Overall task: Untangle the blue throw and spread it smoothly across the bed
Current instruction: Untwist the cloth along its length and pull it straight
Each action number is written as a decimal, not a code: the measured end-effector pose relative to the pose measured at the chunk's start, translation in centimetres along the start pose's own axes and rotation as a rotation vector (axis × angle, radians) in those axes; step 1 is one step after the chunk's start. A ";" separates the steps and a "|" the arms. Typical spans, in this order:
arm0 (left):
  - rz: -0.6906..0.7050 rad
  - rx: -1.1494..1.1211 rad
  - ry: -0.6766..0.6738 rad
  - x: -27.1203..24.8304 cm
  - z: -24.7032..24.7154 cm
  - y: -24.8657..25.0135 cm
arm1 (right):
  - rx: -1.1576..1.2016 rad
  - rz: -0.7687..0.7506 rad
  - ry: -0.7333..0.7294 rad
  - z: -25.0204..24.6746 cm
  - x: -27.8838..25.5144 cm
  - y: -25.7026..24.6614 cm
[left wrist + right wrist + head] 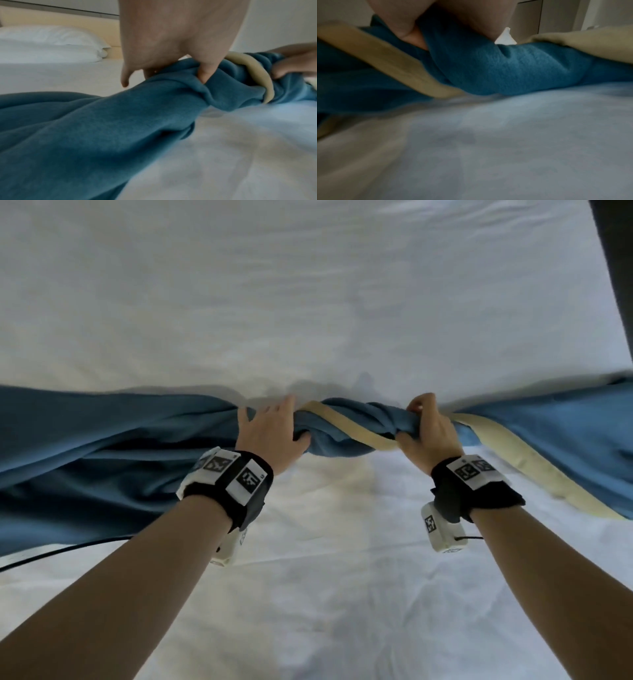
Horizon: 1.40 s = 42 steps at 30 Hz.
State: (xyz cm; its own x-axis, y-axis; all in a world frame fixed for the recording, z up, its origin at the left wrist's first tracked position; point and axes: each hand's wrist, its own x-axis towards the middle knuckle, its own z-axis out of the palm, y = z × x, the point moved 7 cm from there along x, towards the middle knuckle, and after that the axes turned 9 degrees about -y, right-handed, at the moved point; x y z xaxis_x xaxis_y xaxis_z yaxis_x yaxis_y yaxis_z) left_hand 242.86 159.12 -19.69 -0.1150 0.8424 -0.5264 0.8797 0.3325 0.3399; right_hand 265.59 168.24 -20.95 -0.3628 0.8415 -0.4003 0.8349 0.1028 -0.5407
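The blue throw (pixel 102 460) lies across the white bed (pixel 308 302) from left to right, twisted into a tight rope in the middle (pixel 346 426). A cream band (pixel 346 428) winds round that twist. My left hand (pixel 274 433) grips the left end of the twist, its thumb (pixel 205 73) pressed into the blue fleece (pixel 102 128). My right hand (pixel 428 429) grips the right end, fingers curled round it. In the right wrist view the palm (pixel 436 20) closes over the bunched blue cloth (pixel 505 70), with the cream band (pixel 393 60) running off to the left.
White pillows (pixel 51 43) lie at the head of the bed, before a beige headboard (pixel 60 20). A black cable (pixel 61 553) runs off the left edge below the throw. A dark strip (pixel 616 268) borders the bed at top right. The sheet (pixel 325 594) near me is wrinkled.
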 end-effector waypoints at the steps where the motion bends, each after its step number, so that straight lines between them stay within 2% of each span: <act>1: 0.054 0.037 0.055 -0.1 0.0 0.9 | -0.006 0.020 -0.046 -0.3 0.0 0.3; 2: 0.147 0.072 0.090 -0.2 0.1 2.3 | -0.007 0.030 -0.106 -0.5 -0.1 0.4; 4: 0.343 0.196 0.072 -0.6 1.4 5.4 | 0.008 0.035 -0.224 -1.0 -0.2 0.8; 6: 0.413 0.309 0.014 -0.7 3.0 7.4 | 0.007 0.059 -0.310 -1.4 -0.3 1.3; 8: 0.379 0.305 0.010 -0.5 3.4 8.2 | -0.007 0.071 -0.297 -1.9 -0.7 1.8; 9: 0.349 0.261 0.020 -0.3 3.2 8.4 | -0.024 0.059 -0.201 -2.5 -1.1 1.9; 12: 0.303 0.049 0.061 -0.1 2.3 8.7 | -0.052 -0.118 0.286 -4.6 -3.9 0.6; 13: 0.301 -0.034 0.082 -0.1 2.0 8.7 | -0.056 -0.181 0.342 -4.4 -4.9 0.1; 15: 0.272 -0.181 0.073 0.0 1.6 8.5 | -0.101 -0.200 0.243 -2.4 -5.8 -0.1; 18: 0.231 -0.327 -0.038 0.4 1.5 8.7 | -0.267 -0.139 0.114 0.0 -5.7 0.7; 24: 0.225 -0.315 -0.150 0.2 1.6 9.4 | -0.491 -0.107 0.190 -0.9 -2.9 1.1; 27: 0.230 -0.283 -0.152 0.3 1.7 9.3 | -0.491 -0.148 0.187 -1.8 -2.1 1.2; 29: 0.236 -0.242 -0.080 0.4 1.5 9.4 | -0.368 -0.158 0.125 -2.4 -1.5 1.7; 31: 0.236 -0.262 0.026 0.4 1.2 9.5 | -0.232 -0.091 0.026 -3.2 -0.9 3.1; 35: 0.271 -0.419 0.147 0.4 0.5 10.7 | -0.150 -0.007 -0.155 -5.0 -1.0 5.1; 37: 0.297 -0.383 0.242 0.6 -0.4 11.9 | -0.124 -0.050 -0.213 -5.2 -1.5 4.6; 40: 0.285 -0.305 0.435 1.1 -2.7 13.3 | -0.199 -0.205 -0.198 -5.1 -2.2 2.8; 42: 0.248 -0.247 0.533 1.4 -4.1 13.9 | -0.279 -0.205 -0.148 -5.7 -2.2 2.4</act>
State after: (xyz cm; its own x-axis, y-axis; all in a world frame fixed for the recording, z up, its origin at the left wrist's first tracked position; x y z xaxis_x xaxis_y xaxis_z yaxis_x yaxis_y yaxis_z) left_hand 253.04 166.65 -12.50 -0.1909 0.9812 0.0295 0.7846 0.1344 0.6052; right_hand 270.81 169.70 -17.14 -0.5730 0.7051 -0.4177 0.8118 0.4188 -0.4069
